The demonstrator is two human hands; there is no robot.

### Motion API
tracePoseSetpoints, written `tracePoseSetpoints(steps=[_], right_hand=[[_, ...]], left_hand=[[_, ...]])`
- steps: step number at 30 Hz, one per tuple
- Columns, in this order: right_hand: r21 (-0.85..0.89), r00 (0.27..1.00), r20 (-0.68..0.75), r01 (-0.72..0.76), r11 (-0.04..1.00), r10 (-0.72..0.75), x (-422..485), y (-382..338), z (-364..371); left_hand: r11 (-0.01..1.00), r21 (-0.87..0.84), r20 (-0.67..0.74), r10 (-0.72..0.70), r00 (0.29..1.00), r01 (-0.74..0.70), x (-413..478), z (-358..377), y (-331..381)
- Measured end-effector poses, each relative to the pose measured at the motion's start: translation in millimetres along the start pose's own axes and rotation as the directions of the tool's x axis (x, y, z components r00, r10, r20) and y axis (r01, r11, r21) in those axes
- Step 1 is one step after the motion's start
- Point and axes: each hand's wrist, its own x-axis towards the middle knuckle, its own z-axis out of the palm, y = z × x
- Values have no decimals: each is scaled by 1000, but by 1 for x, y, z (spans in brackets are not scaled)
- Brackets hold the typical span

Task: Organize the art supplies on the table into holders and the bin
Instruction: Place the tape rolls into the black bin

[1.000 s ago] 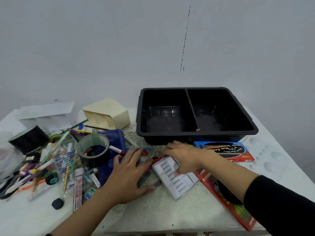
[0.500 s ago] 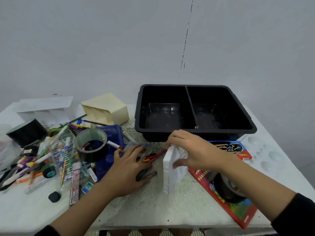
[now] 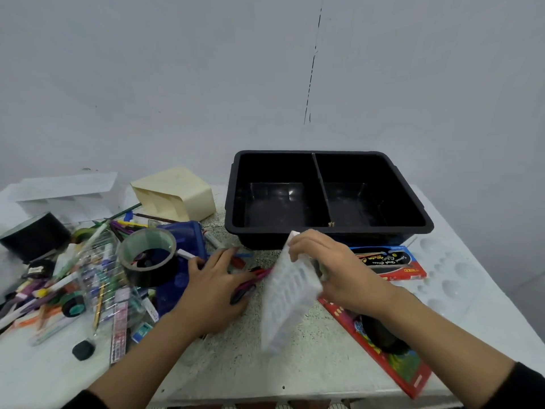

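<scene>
We hold the white ribbed plastic tray [image 3: 287, 293] in our right hand [image 3: 339, 271], fingers curled over its top edge and thumb behind it. The tray is lifted and steeply tilted, its far corner raised just in front of the black two-compartment bin [image 3: 324, 230] and its near end low over the speckled table [image 3: 295, 364]; we cannot tell whether that end touches the surface.

Our left hand [image 3: 215, 287] lies flat beside the tray, fingers straight and spread, pressing on a small bunch of red and pink pens [image 3: 259, 274] on the table.

Left of that hand a grey roll of tape [image 3: 147, 258] sits on a blue case [image 3: 188, 240], amid a heap of markers, pencils and rulers. Further left stands a black tape roll [image 3: 32, 234]. Behind the heap a cream holder [image 3: 177, 193] lies on its side, with a white holder [image 3: 67, 193] near it.

Under our right forearm lies a red box [image 3: 392, 358], a blue and red paint box [image 3: 389, 261] lies beside the bin, and a white mixing palette [image 3: 451, 278] sits at the right edge.
</scene>
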Motion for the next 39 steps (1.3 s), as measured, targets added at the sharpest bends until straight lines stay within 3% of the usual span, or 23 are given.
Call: tracePoseSetpoints(steps=[6,11,15,21,24,27,31,39], right_hand=[[-245,994,91,88,966,-68,-34,26,22],[-347,955,291,54,936,53,-49,30,27],[-402,928,362,69,913,89,-52,34,33],[-333,951,271,-52,941,148,-39,20,37],[-338,939,304,-51,940,161,-31,14,51],[-426,902,358,-74,901,243,-29,9,67],[-441,926,279,-111,891,254,-30,8,68],[-437,906,259,-200,877,336,-5,12,63]], left_hand=[[999,-44,-14,-17,1000,16,-3,4,-9],[999,-28,-18,-26,999,26,0,5,-5],[998,-26,-27,-51,998,50,3,5,-2],[994,-65,-94,-99,991,93,-4,0,-6],[984,-110,-52,-145,988,139,-10,1,-10],[972,-200,-68,-137,988,121,-14,1,-10],[953,-288,-130,-141,981,99,-14,-2,-12],[915,-402,-144,-69,987,6,-24,-16,-15]])
